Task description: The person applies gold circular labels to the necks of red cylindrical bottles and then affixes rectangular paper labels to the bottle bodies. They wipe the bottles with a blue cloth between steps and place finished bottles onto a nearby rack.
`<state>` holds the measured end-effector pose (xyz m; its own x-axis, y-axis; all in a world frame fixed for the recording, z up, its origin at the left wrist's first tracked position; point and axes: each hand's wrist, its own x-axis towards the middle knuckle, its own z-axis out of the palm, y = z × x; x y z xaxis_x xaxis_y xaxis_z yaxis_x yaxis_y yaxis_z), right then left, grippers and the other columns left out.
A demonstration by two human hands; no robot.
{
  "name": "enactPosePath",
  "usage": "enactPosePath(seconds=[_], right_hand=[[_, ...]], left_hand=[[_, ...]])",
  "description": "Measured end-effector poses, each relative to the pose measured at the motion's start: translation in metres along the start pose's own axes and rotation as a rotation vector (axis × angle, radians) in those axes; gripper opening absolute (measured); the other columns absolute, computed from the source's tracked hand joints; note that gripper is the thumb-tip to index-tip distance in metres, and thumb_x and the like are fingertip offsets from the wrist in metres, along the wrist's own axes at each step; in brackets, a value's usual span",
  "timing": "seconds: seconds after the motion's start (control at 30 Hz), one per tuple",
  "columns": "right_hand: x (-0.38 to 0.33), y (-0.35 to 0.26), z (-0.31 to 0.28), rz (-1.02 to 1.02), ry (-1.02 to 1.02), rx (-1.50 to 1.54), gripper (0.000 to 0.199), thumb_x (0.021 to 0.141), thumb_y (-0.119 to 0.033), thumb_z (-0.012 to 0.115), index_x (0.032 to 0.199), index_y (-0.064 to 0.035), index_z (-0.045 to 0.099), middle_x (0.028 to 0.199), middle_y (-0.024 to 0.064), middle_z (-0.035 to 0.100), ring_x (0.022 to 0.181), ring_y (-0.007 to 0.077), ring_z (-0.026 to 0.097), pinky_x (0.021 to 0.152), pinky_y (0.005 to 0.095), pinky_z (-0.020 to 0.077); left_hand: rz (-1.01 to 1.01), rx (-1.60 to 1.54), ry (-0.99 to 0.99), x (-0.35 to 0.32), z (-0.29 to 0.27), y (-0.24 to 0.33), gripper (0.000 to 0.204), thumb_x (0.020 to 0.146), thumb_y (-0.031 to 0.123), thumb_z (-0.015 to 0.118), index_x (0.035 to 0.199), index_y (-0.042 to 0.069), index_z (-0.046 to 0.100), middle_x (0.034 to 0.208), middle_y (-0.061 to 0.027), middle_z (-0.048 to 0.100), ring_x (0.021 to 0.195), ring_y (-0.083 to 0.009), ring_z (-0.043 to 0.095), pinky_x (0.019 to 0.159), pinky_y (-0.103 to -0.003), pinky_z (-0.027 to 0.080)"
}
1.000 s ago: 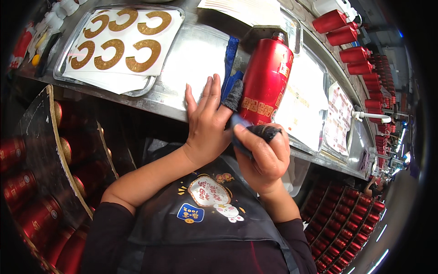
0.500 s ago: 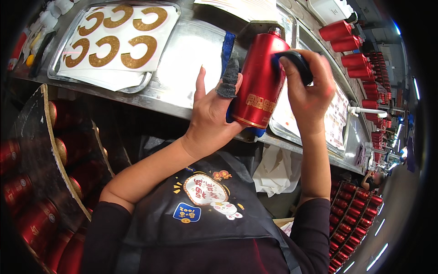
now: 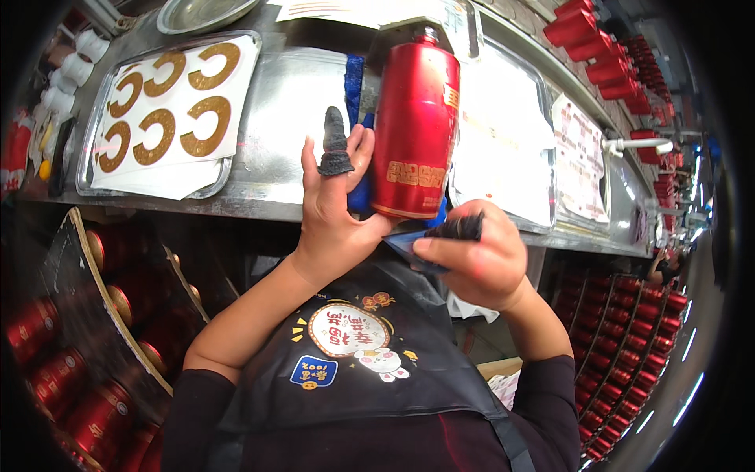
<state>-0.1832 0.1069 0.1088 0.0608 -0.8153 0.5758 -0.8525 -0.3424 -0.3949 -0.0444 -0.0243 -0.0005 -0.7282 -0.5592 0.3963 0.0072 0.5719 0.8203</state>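
Reading from the left, we record red canisters (image 3: 59, 377) on a rack, bearing gold characters and pale round marks. Next, on the bench (image 3: 271, 189), a metal tray (image 3: 216, 182) holds a white sheet carrying gold C-shaped pieces (image 3: 140, 145) in two rows; we find no lettering on these.

The left hand (image 3: 334, 208) is spread open, fingers pointing up the bench just beside the red bottle, its thumb toward the base; a dark cover (image 3: 336, 130) sheathes one finger. Half a second ago the fingers lay closer along the bottle. Below, the apron (image 3: 425, 370) shows a white badge with red characters, a blue badge with white ones and a cartoon rabbit.

The red bottle (image 3: 417, 102) lies centrally on blue cloth (image 3: 355, 79), neck pointing away. We note a band of gold characters near its base and a gold panel on its right side, where the right hand previously covered the surface.

The right hand (image 3: 491, 256) has come down from there to beside the base, pinching a bluish flat piece (image 3: 409, 245); we cannot tell whether it touches the bottle. Further right are white sheets (image 3: 503, 134), a sheet of small printed patches (image 3: 578, 145) and racked red containers (image 3: 629, 338), their markings too small to read.
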Motion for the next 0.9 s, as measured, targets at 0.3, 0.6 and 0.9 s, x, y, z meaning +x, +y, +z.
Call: enactPosePath(seconds=[0.3, 0.6, 0.9], right_hand=[[-0.061, 0.021, 0.020, 0.395, 0.080, 0.135, 0.024, 0.075, -0.003, 0.077, 0.098, -0.0053, 0.073, 0.084, 0.0128, 0.066, 0.074, 0.0307, 0.064, 0.066, 0.0370, 0.0514], [0.019, 0.084, 0.006, 0.005, 0.403, -0.254, 0.019, 0.077, 0.001, 0.076, 0.094, -0.0074, 0.072, 0.086, 0.0109, 0.072, 0.071, 0.0271, 0.066, 0.067, 0.0354, 0.0528], [0.031, 0.098, -0.001, 0.172, 0.453, -0.161, 0.020, 0.075, -0.002, 0.075, 0.093, -0.0064, 0.070, 0.076, 0.0105, 0.061, 0.070, 0.0286, 0.061, 0.063, 0.0371, 0.0497]], left_hand=[[0.009, 0.160, -0.160, 0.008, -0.018, 0.017, 0.106, 0.075, 0.029, 0.089, 0.155, -0.003, 0.028, 0.158, -0.0230, 0.042, 0.152, -0.0361, 0.033, 0.120, -0.065, 0.001], [0.058, 0.182, -0.141, 0.023, -0.017, 0.031, 0.114, 0.069, 0.027, 0.094, 0.157, -0.004, 0.028, 0.151, -0.0221, 0.048, 0.137, -0.0360, 0.048, 0.117, -0.052, 0.026], [-0.216, -0.076, -0.252, 0.018, -0.019, 0.021, 0.123, 0.066, 0.035, 0.096, 0.158, -0.004, 0.025, 0.157, -0.0213, 0.043, 0.148, -0.0434, 0.030, 0.125, -0.052, 0.014]])
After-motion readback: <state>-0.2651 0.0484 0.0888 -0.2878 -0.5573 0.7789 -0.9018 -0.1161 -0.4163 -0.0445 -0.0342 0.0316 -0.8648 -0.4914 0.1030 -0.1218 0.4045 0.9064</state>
